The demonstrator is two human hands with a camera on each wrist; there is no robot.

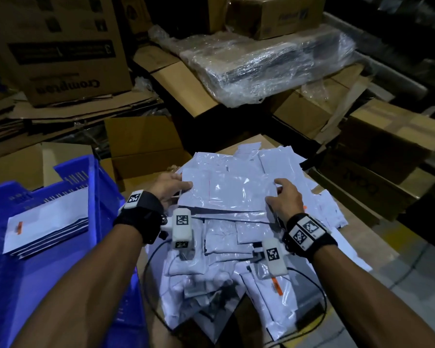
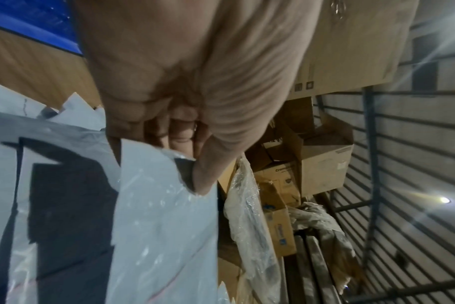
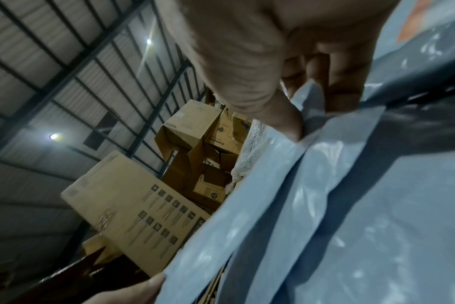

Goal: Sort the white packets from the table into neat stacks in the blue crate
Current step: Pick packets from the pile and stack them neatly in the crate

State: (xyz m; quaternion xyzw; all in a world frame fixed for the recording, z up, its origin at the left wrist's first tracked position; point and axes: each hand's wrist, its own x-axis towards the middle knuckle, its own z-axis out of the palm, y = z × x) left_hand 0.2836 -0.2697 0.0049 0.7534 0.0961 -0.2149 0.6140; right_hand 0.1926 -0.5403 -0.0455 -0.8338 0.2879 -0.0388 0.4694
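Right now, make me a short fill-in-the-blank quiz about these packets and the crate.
1. Both hands hold the same large white ____.
2. The stack already sorted lies inside the ____ crate.
3. The crate stands on the person's ____ side.
4. The left hand and right hand each wear a wrist ____.

Missing words: packet; blue; left; camera

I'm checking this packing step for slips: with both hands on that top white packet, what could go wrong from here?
The left hand and right hand pinch only the edges of the glossy top packet, so it could slip. Loose packets underneath may drag off the table. The stack in the blue crate could get knocked askew.
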